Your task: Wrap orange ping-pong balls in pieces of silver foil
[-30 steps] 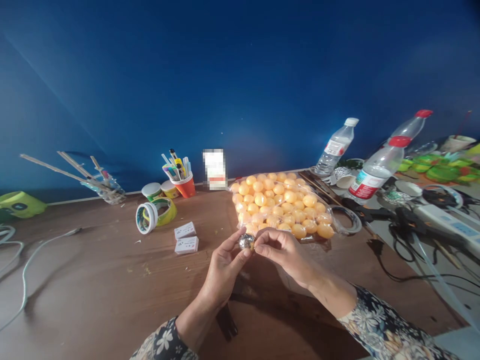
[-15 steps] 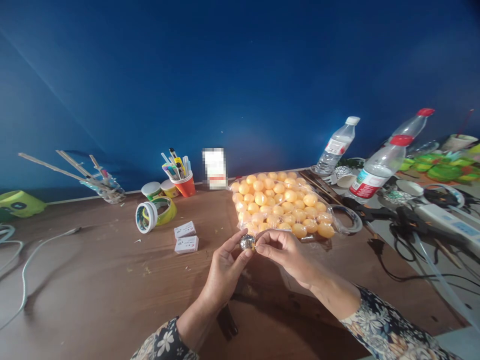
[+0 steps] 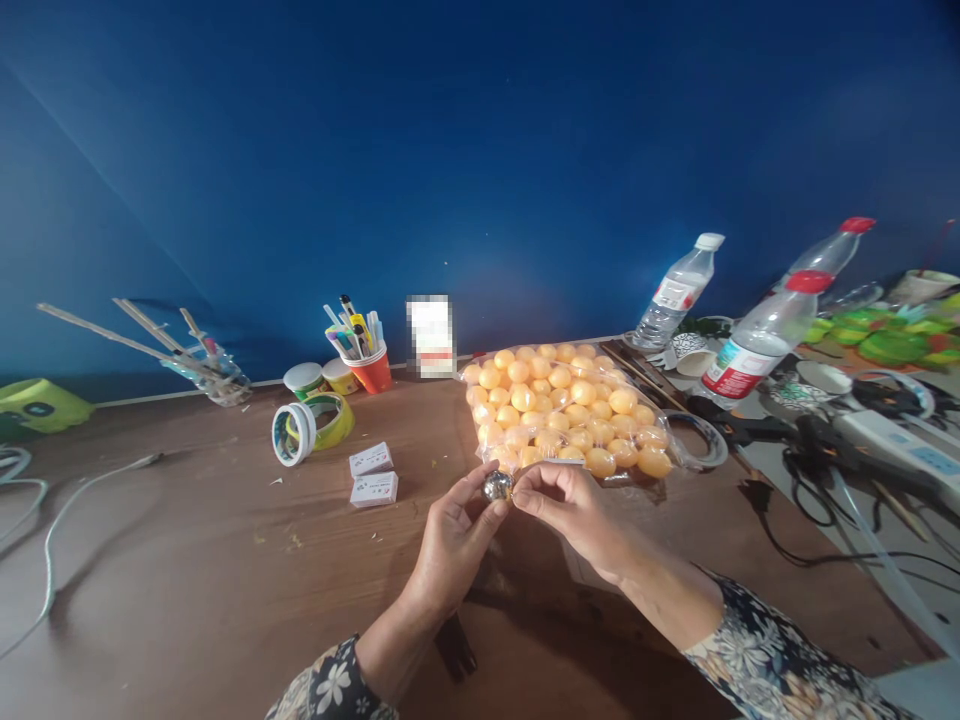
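A small shiny silver ball [image 3: 497,487] is held between the thumb and fingers of my left hand [image 3: 456,540]. My right hand [image 3: 562,505] is pinched at the ball's right side, where a tiny yellowish bit shows; what its fingertips grip is too small to name. Just beyond both hands lies a clear plastic bag of orange balls [image 3: 562,405]. To the left of my hands two small white boxes [image 3: 373,488] rest on the brown table [image 3: 225,560]. Dark objects lie partly hidden below my hands.
Tape rolls [image 3: 294,435], a red cup of pens [image 3: 369,370] and a holder with sticks [image 3: 217,378] stand at the left. Water bottles [image 3: 757,345], a tape ring [image 3: 701,440], black cables and a power strip [image 3: 900,440] crowd the right.
Almost nothing differs. Both hands and the silver ball have shifted very slightly to the right in the view, and the grips look the same.
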`<act>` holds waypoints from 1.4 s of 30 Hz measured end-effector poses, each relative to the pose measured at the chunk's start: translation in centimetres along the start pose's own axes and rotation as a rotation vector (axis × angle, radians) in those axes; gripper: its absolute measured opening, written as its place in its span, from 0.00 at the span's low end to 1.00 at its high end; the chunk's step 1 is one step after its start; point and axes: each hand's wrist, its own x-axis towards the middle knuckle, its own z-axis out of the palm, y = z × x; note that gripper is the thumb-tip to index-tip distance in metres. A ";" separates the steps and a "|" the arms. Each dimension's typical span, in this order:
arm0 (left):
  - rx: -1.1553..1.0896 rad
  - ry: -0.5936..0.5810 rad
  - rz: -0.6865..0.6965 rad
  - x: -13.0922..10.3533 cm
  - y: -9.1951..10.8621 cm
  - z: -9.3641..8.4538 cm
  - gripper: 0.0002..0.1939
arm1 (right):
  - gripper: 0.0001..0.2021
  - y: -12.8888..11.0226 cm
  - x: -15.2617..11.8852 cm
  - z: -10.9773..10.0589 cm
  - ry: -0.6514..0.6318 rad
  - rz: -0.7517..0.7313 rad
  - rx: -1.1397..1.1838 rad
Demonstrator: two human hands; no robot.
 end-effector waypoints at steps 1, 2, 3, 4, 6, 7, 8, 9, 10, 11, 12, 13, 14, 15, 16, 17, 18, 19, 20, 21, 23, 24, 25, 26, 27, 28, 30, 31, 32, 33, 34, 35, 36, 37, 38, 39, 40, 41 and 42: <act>0.005 -0.002 0.002 0.0 0.0 0.0 0.25 | 0.10 0.0 0.0 0.0 0.004 0.003 0.000; 0.007 -0.004 0.005 0.0 0.0 0.0 0.25 | 0.10 0.1 0.0 0.0 0.010 0.006 0.001; 0.009 -0.004 0.007 0.0 0.0 0.0 0.25 | 0.10 0.1 -0.1 0.0 0.015 0.009 0.002; 0.011 -0.004 0.009 0.0 -0.1 0.1 0.25 | 0.10 0.1 -0.1 0.1 0.020 0.011 0.004; 0.021 0.001 0.010 0.0 0.0 0.1 0.25 | 0.11 0.2 -0.1 0.1 0.034 0.019 0.007; 0.026 0.008 0.011 0.0 0.0 0.2 0.25 | 0.11 0.2 -0.1 0.2 0.038 0.025 0.008; 0.031 0.014 0.011 0.0 0.0 0.2 0.24 | 0.11 0.2 -0.1 0.2 0.041 0.032 0.009; 0.032 0.018 0.010 0.0 0.1 0.3 0.24 | 0.11 0.2 -0.1 0.2 0.044 0.035 0.010; 0.031 0.020 0.011 0.0 0.2 0.3 0.24 | 0.11 0.3 -0.1 0.2 0.047 0.037 0.009; 0.029 0.024 0.017 0.0 0.2 0.4 0.23 | 0.11 0.3 -0.1 0.2 0.050 0.036 0.004; 0.030 0.028 0.026 0.0 0.2 0.4 0.23 | 0.11 0.4 -0.1 0.2 0.058 0.033 -0.006; 0.032 0.033 0.035 0.0 0.2 0.4 0.22 | 0.10 0.4 -0.1 0.2 0.068 0.029 -0.016; 0.033 0.039 0.042 0.0 0.1 0.4 0.21 | 0.10 0.4 -0.1 0.2 0.075 0.027 -0.025; 0.035 0.045 0.046 0.0 0.0 0.4 0.21 | 0.10 0.4 -0.1 0.2 0.079 0.027 -0.032; 0.036 0.046 0.044 0.0 -0.1 0.4 0.21 | 0.10 0.4 -0.2 0.2 0.082 0.029 -0.036; 0.038 0.043 0.040 0.0 -0.3 0.4 0.21 | 0.10 0.4 -0.2 0.2 0.084 0.029 -0.039; 0.040 0.042 0.038 0.1 -0.4 0.3 0.21 | 0.11 0.3 -0.2 0.2 0.086 0.030 -0.041; 0.046 0.040 0.037 0.1 -0.5 0.3 0.21 | 0.11 0.3 -0.2 0.3 0.092 0.031 -0.045; 0.055 0.046 0.046 0.1 -0.6 0.3 0.21 | 0.11 0.2 -0.3 0.3 0.102 0.030 -0.047; 0.066 0.052 0.054 0.2 -0.7 0.3 0.21 | 0.11 0.2 -0.3 0.4 0.112 0.030 -0.047; 0.077 0.052 0.069 0.2 -0.7 0.3 0.21 | 0.12 0.2 -0.2 0.5 0.135 0.025 -0.036; 0.079 0.047 0.074 0.2 -0.7 0.4 0.21 | 0.12 0.2 -0.2 0.5 0.148 0.023 -0.026; 0.077 0.042 0.076 0.2 -0.6 0.4 0.21 | 0.12 0.2 -0.2 0.5 0.157 0.023 -0.015; 0.074 0.038 0.078 0.1 -0.5 0.4 0.21 | 0.12 0.3 -0.2 0.6 0.164 0.026 -0.001; 0.074 0.038 0.080 0.1 -0.5 0.4 0.21 | 0.12 0.3 -0.2 0.6 0.163 0.036 0.022; 0.074 0.040 0.083 0.0 -0.4 0.4 0.20 | 0.12 0.3 -0.2 0.7 0.155 0.055 0.056; 0.067 0.041 0.085 -0.1 -0.3 0.3 0.21 | 0.14 0.3 -0.2 0.7 0.131 0.104 0.147; 0.056 0.037 0.079 -0.1 -0.3 0.2 0.21 | 0.14 0.3 -0.2 0.7 0.115 0.124 0.194; 0.041 0.028 0.066 -0.1 -0.2 0.2 0.23 | 0.15 0.2 -0.1 0.7 0.093 0.141 0.236; 0.019 0.017 0.046 -0.1 -0.2 0.2 0.24 | 0.15 0.2 -0.1 0.6 0.066 0.153 0.272; -0.009 0.006 0.025 -0.1 -0.2 0.2 0.26 | 0.15 0.1 0.0 0.5 0.037 0.162 0.304; -0.041 -0.005 0.006 -0.1 -0.2 0.2 0.27 | 0.15 0.0 0.1 0.4 0.011 0.172 0.334; -0.075 -0.016 -0.008 -0.1 -0.2 0.2 0.28 | 0.14 -0.1 0.2 0.3 -0.007 0.182 0.360; -0.109 -0.026 -0.017 -0.1 -0.2 0.3 0.28 | 0.14 -0.2 0.3 0.2 -0.013 0.192 0.379; -0.141 -0.036 -0.025 -0.1 -0.2 0.3 0.28 | 0.14 -0.2 0.3 0.1 -0.009 0.197 0.388; -0.170 -0.043 -0.030 -0.1 -0.1 0.3 0.27 | 0.14 -0.2 0.4 0.1 -0.001 0.195 0.389; -0.196 -0.046 -0.032 -0.2 -0.1 0.4 0.27 | 0.14 -0.2 0.4 0.1 0.007 0.190 0.386; -0.220 -0.047 -0.033 -0.2 -0.1 0.4 0.26 | 0.14 -0.2 0.4 0.1 0.015 0.183 0.379; -0.241 -0.045 -0.031 -0.2 -0.1 0.4 0.25 | 0.14 -0.2 0.3 0.2 0.026 0.177 0.369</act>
